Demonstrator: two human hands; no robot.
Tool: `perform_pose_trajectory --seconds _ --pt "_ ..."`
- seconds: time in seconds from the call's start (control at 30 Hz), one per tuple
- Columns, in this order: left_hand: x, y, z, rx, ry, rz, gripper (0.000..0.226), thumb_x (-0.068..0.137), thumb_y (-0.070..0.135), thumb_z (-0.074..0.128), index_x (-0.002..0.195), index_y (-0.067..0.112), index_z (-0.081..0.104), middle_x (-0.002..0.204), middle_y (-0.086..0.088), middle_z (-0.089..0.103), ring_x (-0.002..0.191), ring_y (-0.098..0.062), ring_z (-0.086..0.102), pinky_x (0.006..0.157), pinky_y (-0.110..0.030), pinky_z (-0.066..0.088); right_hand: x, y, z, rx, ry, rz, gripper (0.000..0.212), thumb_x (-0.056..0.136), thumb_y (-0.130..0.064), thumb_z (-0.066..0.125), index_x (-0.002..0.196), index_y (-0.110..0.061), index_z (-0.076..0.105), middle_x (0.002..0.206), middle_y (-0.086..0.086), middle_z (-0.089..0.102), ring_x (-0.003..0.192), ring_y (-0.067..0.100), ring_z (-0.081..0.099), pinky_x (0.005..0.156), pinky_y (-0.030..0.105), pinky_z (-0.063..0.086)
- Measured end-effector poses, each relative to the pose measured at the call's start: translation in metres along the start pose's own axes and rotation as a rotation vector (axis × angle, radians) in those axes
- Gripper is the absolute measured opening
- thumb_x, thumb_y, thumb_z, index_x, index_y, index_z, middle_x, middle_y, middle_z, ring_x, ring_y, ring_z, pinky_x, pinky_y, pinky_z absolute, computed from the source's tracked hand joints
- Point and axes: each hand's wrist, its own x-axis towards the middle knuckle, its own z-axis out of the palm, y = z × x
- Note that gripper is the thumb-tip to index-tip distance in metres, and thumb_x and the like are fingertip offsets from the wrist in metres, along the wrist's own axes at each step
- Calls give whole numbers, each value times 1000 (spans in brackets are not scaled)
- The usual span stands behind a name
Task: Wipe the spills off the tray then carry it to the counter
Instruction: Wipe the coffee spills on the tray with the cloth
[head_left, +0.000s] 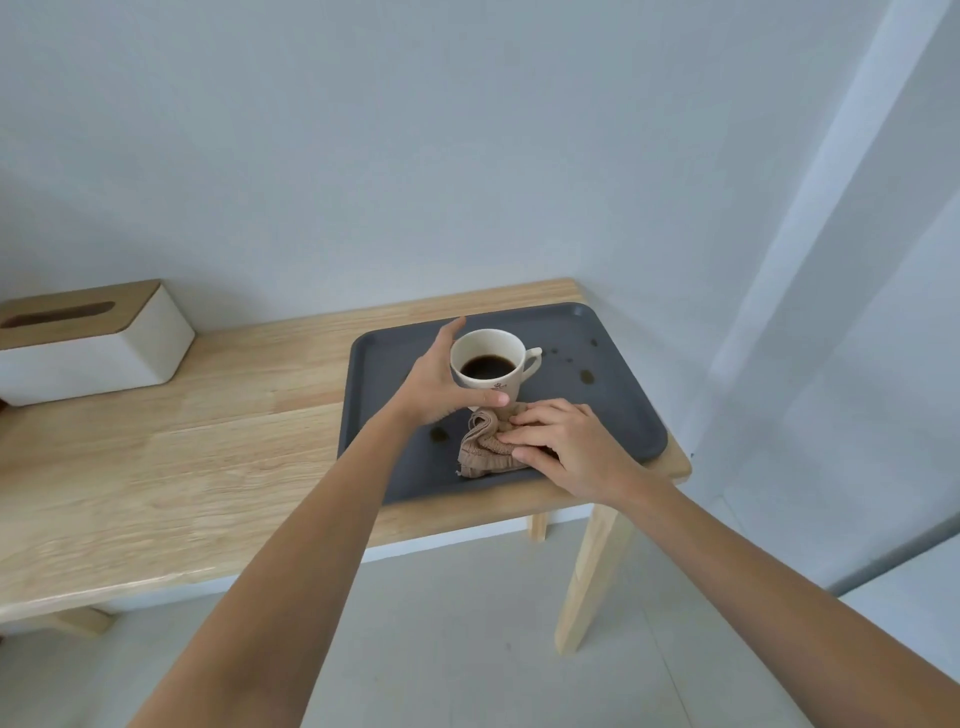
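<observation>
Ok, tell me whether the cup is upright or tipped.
Upright: the cup, gripped by the left hand, shows a level rim with dark liquid inside.

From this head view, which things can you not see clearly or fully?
- Tray floor under the cloth: covered by the cloth and the right hand, so any spill there is hidden.
- Whether the cup is lifted or standing: the left hand hides its base.
- Small print on the cup: too small to read.
- Tissue box: cut off by the left edge.
- The counter: not in view.
</observation>
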Motion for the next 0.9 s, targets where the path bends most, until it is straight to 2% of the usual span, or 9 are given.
perform_pose_trajectory --seconds 0.07,0.2,0.43,0.9 --pt "4 0 2 31 35 7 128 40 58 88 147 30 24 139 12 46 128 -10 44 106 -30 36 0 0 0 4 28 6 26 93 -37 56 117 -38 67 119 -15 62 118 13 48 90 38 40" --pt "8 -3 1 29 92 7 116 40 55 89 140 28 37 125 15 57 119 -7 52 101 -29 43 -2 -2 2 12 99 13 24 91 -37 58 112 -36 70 108 -16 65 106 14 51 82 37 42" --pt "18 -3 -9 14 143 -17 86 42 48 90 116 38 47 109 23 61 105 6 54 81 -18 44 -2 -5 5 4 150 33 22 88 -35 61 107 -33 73 96 -12 64 95 16 51 78 37 44" --pt "37 -3 -21 -3 159 -79 90 46 41 92 122 28 46 114 15 59 112 -9 55 83 -23 44 -1 -4 6 7 164 30 23 88 -35 60 107 -33 73 94 -11 62 95 12 51 78 31 42"
